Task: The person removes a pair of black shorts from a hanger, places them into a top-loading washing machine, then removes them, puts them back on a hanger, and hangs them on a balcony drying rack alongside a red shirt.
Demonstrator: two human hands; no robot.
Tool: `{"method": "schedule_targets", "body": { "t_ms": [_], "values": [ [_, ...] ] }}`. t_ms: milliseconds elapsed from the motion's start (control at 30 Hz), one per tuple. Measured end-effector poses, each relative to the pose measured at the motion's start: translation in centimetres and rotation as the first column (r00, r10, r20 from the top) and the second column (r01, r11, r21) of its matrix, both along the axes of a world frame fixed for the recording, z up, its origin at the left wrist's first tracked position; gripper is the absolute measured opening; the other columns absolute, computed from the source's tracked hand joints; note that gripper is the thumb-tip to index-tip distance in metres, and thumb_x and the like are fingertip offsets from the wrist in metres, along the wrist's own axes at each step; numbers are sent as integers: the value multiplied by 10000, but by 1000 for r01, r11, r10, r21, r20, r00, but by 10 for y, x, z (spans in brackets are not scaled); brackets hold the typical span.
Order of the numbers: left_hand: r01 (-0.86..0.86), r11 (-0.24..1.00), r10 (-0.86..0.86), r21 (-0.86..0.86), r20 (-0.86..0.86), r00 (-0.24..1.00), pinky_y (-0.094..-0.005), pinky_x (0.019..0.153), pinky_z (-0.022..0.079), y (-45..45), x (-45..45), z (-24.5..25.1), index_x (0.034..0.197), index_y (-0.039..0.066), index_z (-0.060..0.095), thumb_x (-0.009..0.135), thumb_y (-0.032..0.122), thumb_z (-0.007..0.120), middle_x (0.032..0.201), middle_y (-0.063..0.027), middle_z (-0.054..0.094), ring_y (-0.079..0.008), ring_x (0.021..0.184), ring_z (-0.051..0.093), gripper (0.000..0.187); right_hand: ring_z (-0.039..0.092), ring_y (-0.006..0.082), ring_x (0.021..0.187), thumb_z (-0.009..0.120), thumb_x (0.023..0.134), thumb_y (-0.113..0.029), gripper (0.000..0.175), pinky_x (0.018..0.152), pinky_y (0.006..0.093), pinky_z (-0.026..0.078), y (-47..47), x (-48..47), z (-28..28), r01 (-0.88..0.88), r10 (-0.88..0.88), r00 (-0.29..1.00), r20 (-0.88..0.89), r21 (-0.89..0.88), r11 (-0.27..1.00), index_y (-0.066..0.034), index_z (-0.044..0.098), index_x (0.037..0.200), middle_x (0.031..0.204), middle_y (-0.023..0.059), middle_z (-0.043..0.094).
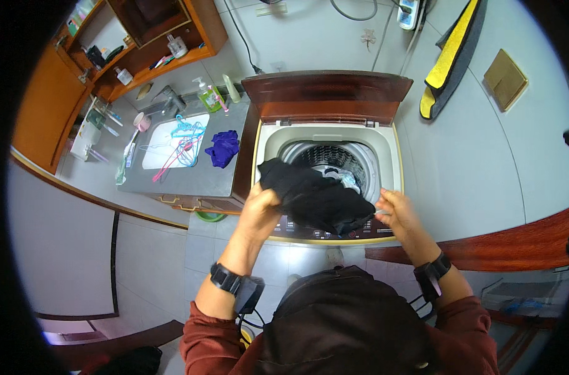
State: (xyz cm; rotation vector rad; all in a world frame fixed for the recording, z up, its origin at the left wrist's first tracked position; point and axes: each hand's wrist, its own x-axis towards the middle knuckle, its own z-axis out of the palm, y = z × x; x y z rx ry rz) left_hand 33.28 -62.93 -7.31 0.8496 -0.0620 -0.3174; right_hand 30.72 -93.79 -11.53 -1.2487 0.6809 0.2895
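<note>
A black cloth garment [317, 197] is stretched between my hands above a top-loading washing machine [329, 131] whose lid stands raised. My left hand [263, 204] grips the garment's left end. At its right end, my right hand [397, 208] pinches a small whitish piece, blurred, at the garment's corner; what that piece is I cannot tell. Below the garment, light-coloured laundry [343, 178] lies in the machine's metal drum [336, 157]. The garment hides part of the drum and of the control panel [312, 232] along the machine's front edge.
Left of the machine, blue and pink hangers [186, 143] lie in the white sink basin [155, 157]. A purple cloth [223, 148] rests on the grey counter [195, 180], near a green soap bottle [210, 97]. A yellow and grey towel [446, 65] hangs on the right wall.
</note>
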Motion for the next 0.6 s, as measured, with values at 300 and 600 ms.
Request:
{"method": "schedule_targets", "body": {
  "t_ms": [300, 600],
  "values": [
    [-132, 968, 117, -213, -85, 990, -462, 1025, 399, 54, -32, 2, 1205, -20, 511, 630, 187, 589, 1200, -191, 565, -359, 1122, 538, 616, 493, 331, 1146, 692, 768, -116, 426, 961, 395, 396, 63, 52, -20, -165, 895, 149, 419, -882, 441, -103, 554, 1171, 1192, 103, 567],
    [-401, 914, 402, -65, 2, 916, -441, 994, 419, 115, -29, 14, 1193, -14, 553, 775, 252, 560, 1176, -172, 605, -315, 1090, 573, 495, 611, 204, 745, 653, 824, -76, 92, 694, 310, 473, 85, 74, 32, -228, 719, 301, 626, -685, 692, -12, 601, 863, 800, 94, 623]
  ]
}}
